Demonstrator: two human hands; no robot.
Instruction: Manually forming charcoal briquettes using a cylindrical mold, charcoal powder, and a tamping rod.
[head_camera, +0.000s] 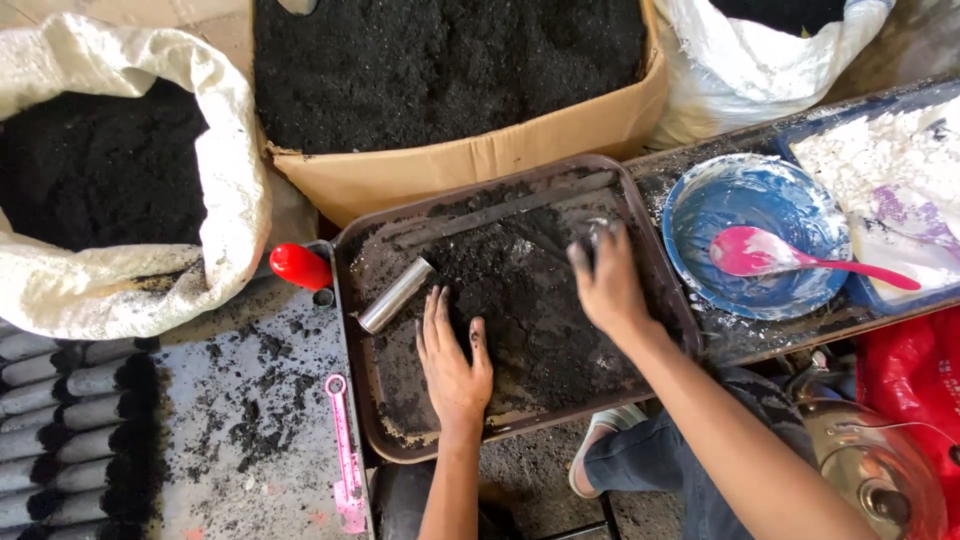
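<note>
Currently logged: left hand flat, fingers spread, pressing black powder in brown tray. Right hand likewise open on powder, gripping nothing. Metal tube beside left fingertips.

A low grey board, dusted with black powder, carries a pink plastic tool near its right edge and a red cap at its far right corner. A brown tray of black powder seems to overlap the board's right edge. Right of the tray, a blue bowl sits on a whitened bench.
</note>
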